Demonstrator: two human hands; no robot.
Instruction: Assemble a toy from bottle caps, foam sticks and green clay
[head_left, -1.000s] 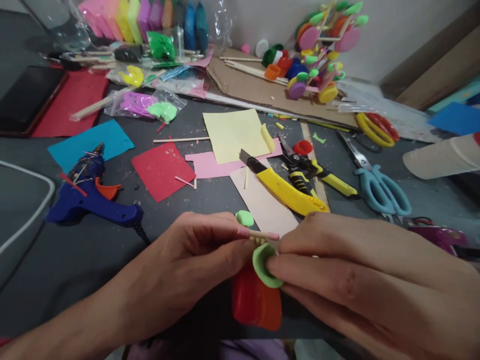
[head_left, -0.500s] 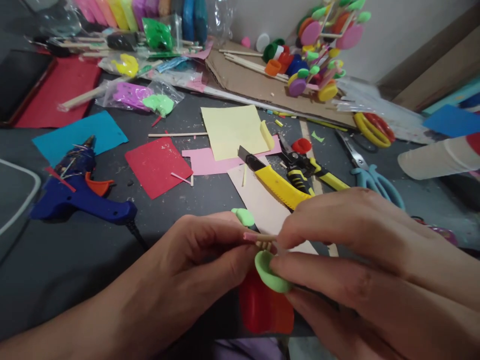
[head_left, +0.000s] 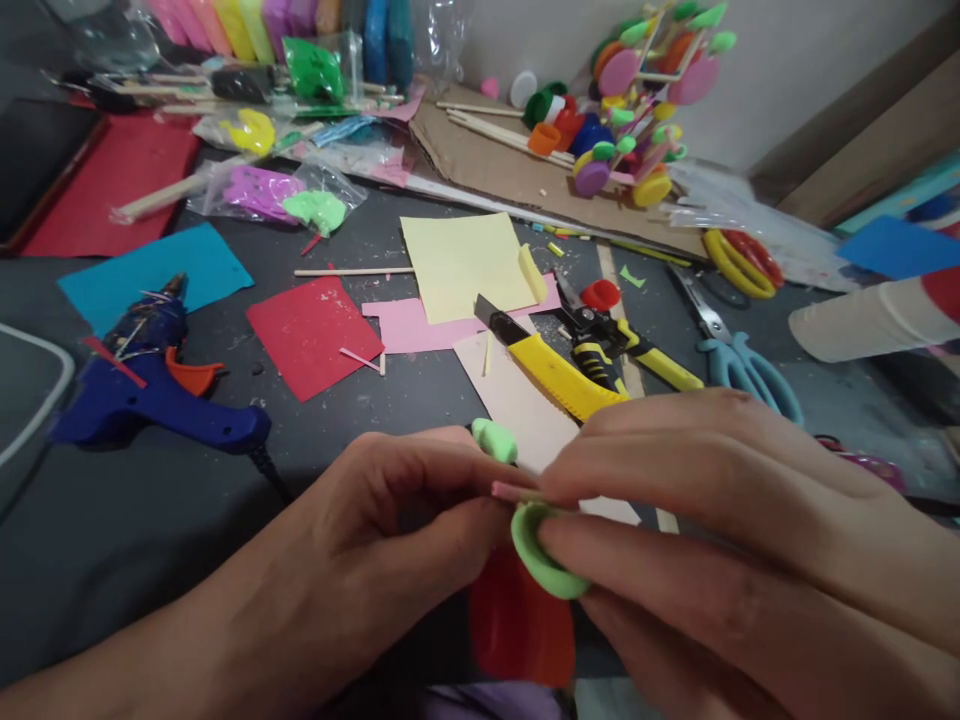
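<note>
Both hands (head_left: pixel 405 530) (head_left: pixel 705 530), nearly closed, pinch a small stick-and-green-foam piece (head_left: pixel 544 560).

Over on the dark table (head_left: pixel 225 520), a blue glue gun (head_left: pixel 157 390) lies partly on a blue sheet (head_left: pixel 217 265). Near the wall, sticks (head_left: pixel 487 128) and bottle caps (head_left: pixel 544 138) sit on brown cardboard (head_left: pixel 480 165), beside a colourful model (head_left: pixel 637 110).

There are two hands (head_left: pixel 405 540), one glue gun (head_left: pixel 154 385), one utility knife (head_left: pixel 559 370).
</note>
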